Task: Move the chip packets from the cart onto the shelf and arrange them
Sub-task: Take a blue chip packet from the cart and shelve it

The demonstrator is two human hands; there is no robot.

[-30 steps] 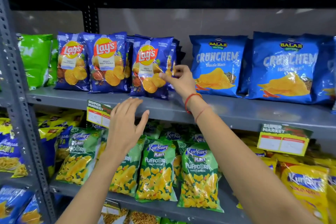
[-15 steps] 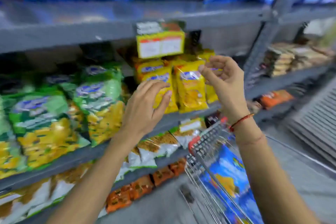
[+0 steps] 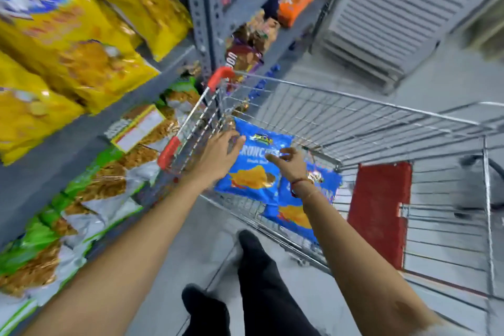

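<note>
Both hands were inside the wire cart [image 3: 354, 106]; the left hand [image 3: 221, 155] lay spread, fingers loose, against the upper left edge of the top blue chip packet [image 3: 253, 174], gripping nothing; the right hand [image 3: 289, 163] hovered over the same packet, fingers slack and parted, empty; a second blue packet [image 3: 294, 215] lay partly under the first on the cart floor; the shelf [image 3: 54, 144] stood to the left, carrying yellow packets [image 3: 81, 35]; view blurred.

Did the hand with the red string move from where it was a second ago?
Yes. The right hand left the top shelf's chip packets and came down into the cart, now reaching over the blue packet lying there.
</note>
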